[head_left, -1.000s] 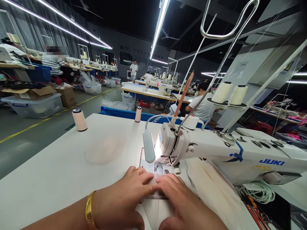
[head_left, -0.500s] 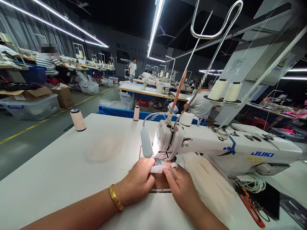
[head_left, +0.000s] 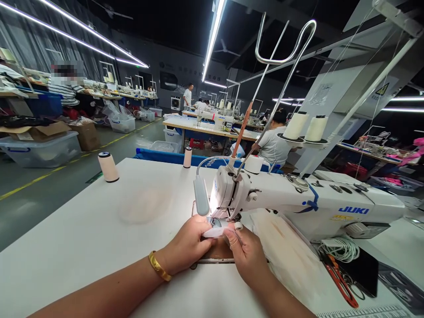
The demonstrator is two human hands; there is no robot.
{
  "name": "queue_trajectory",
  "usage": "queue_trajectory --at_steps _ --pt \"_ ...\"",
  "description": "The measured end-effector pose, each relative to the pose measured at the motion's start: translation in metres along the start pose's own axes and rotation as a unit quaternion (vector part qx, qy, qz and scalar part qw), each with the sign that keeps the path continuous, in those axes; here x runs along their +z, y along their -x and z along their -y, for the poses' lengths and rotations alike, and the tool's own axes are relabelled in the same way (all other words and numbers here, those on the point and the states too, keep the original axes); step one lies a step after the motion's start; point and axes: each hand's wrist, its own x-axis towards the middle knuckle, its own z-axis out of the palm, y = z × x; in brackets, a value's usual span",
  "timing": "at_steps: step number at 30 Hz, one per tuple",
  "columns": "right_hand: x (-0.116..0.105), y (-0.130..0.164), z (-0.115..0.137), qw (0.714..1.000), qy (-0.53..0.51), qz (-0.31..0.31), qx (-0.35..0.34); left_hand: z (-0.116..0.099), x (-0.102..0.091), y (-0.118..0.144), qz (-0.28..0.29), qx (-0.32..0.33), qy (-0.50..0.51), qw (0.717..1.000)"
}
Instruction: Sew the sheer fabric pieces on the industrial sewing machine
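A short white fabric strip (head_left: pixel 216 232) is stretched between my two hands, just in front of the needle area of a white JUKI sewing machine (head_left: pixel 281 192). My left hand (head_left: pixel 190 238), with a gold bangle on its wrist, pinches the strip's left end. My right hand (head_left: pixel 247 251) grips the other end between thumb and fingers, close by the presser foot. Under the hands lies a brown plate (head_left: pixel 217 251) set in the table. The machine's lamp (head_left: pixel 201 196) lights the spot; the needle itself is hard to make out.
Two thread cones, one larger (head_left: pixel 108 167) and one small (head_left: pixel 187 157), stand on the white table (head_left: pixel 82 229). Right of my hand lie sheer pale fabric (head_left: pixel 281 247), orange-handled scissors (head_left: pixel 341 282), a coil of white cord (head_left: pixel 341 248) and a black phone (head_left: pixel 362 271). Other people sit farther back.
The strip has been drawn slightly into a curve, and my left hand has shifted a little left. Both hands keep their hold. The view has turned slightly.
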Motion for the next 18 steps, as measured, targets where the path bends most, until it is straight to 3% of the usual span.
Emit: queue_trajectory --at_steps 4,11,18 --pt "-0.005 0.002 -0.002 0.998 0.039 0.032 -0.038 0.000 0.001 0.005 -0.004 0.050 -0.021 0.999" --pt "-0.019 0.003 0.002 0.956 0.127 0.207 -0.163 0.011 0.013 0.033 -0.002 0.149 -0.129 0.980" --pt "-0.020 0.004 0.000 0.952 0.150 0.212 -0.161 0.015 0.013 0.032 -0.020 0.163 -0.138 0.977"
